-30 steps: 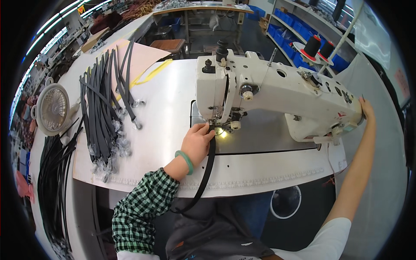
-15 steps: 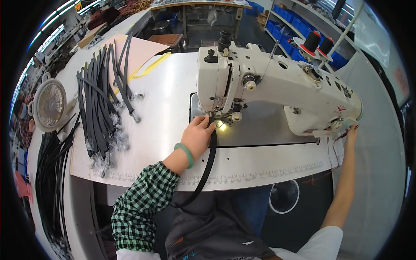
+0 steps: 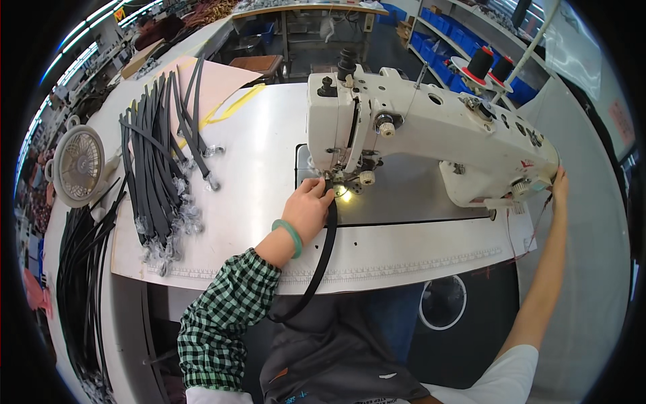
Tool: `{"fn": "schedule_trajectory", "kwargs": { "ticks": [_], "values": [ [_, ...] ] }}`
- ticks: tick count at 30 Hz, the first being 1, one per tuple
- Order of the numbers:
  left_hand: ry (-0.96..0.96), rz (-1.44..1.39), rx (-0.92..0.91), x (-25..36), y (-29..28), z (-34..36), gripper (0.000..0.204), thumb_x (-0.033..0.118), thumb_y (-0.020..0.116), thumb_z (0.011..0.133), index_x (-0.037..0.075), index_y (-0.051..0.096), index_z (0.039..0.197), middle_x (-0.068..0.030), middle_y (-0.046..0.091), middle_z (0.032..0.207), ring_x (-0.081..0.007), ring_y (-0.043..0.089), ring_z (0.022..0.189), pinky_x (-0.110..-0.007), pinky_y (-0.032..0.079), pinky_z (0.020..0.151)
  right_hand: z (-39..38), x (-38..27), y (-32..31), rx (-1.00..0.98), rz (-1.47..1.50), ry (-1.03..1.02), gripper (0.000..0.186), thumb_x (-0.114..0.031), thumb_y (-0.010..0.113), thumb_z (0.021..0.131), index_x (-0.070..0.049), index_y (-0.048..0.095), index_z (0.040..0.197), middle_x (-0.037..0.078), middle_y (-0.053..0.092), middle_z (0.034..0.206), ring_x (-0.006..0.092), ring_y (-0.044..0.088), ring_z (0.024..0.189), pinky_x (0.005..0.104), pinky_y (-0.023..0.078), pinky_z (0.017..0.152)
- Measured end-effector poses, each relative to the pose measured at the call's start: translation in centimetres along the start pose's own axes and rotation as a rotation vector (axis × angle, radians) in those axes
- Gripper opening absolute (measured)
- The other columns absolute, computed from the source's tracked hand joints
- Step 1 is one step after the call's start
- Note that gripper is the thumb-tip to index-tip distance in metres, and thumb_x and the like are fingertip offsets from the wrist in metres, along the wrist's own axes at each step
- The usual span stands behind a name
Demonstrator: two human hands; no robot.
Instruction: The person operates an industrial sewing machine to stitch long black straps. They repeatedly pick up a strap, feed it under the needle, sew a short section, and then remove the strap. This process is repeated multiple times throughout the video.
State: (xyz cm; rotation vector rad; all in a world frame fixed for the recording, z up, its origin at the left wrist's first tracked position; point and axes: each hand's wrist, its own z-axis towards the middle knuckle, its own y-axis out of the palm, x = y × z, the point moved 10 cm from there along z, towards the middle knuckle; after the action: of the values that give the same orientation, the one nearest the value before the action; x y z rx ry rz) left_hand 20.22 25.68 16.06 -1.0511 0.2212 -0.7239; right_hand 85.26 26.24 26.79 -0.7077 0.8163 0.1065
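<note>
A white industrial sewing machine (image 3: 431, 121) stands on the table, its lamp lit beside the needle area. My left hand (image 3: 307, 205), with a green bangle at the wrist, pinches a black strap (image 3: 328, 246) right at the presser foot. From there the strap hangs in a curve over the table's front edge toward my lap. My right hand (image 3: 560, 185) reaches to the machine's right end and rests around the handwheel there; its fingers are partly hidden by the machine.
Left on the table lies a pile of dark grey straps (image 3: 151, 161) with clear-wrapped ends. Beside it are a small fan (image 3: 79, 165) and a bundle of long black cords (image 3: 84, 289). Black thread spools (image 3: 480, 64) stand behind the machine. A printed ruler (image 3: 404, 266) runs along the front edge.
My right hand has moved upward along the machine's right end. The left hand keeps its pinch on the strap at the presser foot.
</note>
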Motion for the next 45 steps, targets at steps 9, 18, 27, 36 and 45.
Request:
{"fn": "schedule_trajectory", "kwargs": {
  "ticks": [9, 18, 27, 36, 45],
  "values": [
    [0.004, -0.009, -0.037, 0.3, 0.2, 0.1, 0.036, -0.003, 0.057, 0.062, 0.002, 0.059, 0.097, -0.0143, 0.055, 0.107, -0.027, 0.051, 0.101, -0.033, 0.046, 0.084, -2.3, 3.7, 0.5, 0.206, -0.003, 0.003, 0.052, -0.047, 0.035, 0.089, 0.0, 0.051, 0.104, 0.011, 0.057, 0.08, 0.0202, 0.056, 0.07, 0.0305, 0.045, 0.063],
    [0.002, 0.027, -0.023, -0.1, 0.0, -0.1, 0.036, -0.004, 0.056, 0.063, 0.002, 0.058, 0.098, -0.0146, 0.054, 0.108, -0.0276, 0.05, 0.102, -0.033, 0.046, 0.084, -1.1, -0.1, 0.1, 0.125, 0.13, -0.02, 0.052, -0.043, 0.035, 0.09, 0.004, 0.049, 0.107, 0.013, 0.056, 0.098, 0.0215, 0.052, 0.091, 0.0316, 0.04, 0.079],
    [-0.009, -0.011, -0.05, -0.4, 0.7, 0.1, 0.034, 0.003, 0.06, 0.064, 0.002, 0.056, 0.097, -0.0172, 0.053, 0.11, -0.0282, 0.047, 0.105, -0.034, 0.042, 0.088, -3.0, 5.1, 1.0, 0.196, 0.186, 0.033, 0.054, -0.046, 0.032, 0.09, 0.003, 0.053, 0.097, 0.012, 0.059, 0.091, 0.0239, 0.055, 0.081, 0.036, 0.041, 0.072],
    [-0.012, 0.013, -0.026, -0.7, -0.1, -0.1, 0.036, -0.003, 0.057, 0.063, 0.003, 0.057, 0.098, -0.0141, 0.053, 0.109, -0.0279, 0.049, 0.103, -0.033, 0.045, 0.085, -3.4, 6.2, 2.5, 0.257, 0.358, 0.046, 0.057, -0.046, 0.034, 0.09, 0.004, 0.049, 0.11, 0.018, 0.056, 0.107, 0.0303, 0.054, 0.099, 0.0355, 0.04, 0.083],
    [0.019, 0.002, -0.03, 0.1, 0.3, -0.1, 0.037, -0.003, 0.057, 0.063, 0.003, 0.057, 0.099, -0.0146, 0.054, 0.109, -0.0273, 0.05, 0.102, -0.033, 0.045, 0.084, 4.5, -1.5, -0.4, -0.038, -0.395, -0.179, 0.058, -0.049, 0.033, 0.088, 0.001, 0.051, 0.111, 0.022, 0.057, 0.1, 0.0315, 0.055, 0.094, 0.0359, 0.041, 0.08]
  ]
}}
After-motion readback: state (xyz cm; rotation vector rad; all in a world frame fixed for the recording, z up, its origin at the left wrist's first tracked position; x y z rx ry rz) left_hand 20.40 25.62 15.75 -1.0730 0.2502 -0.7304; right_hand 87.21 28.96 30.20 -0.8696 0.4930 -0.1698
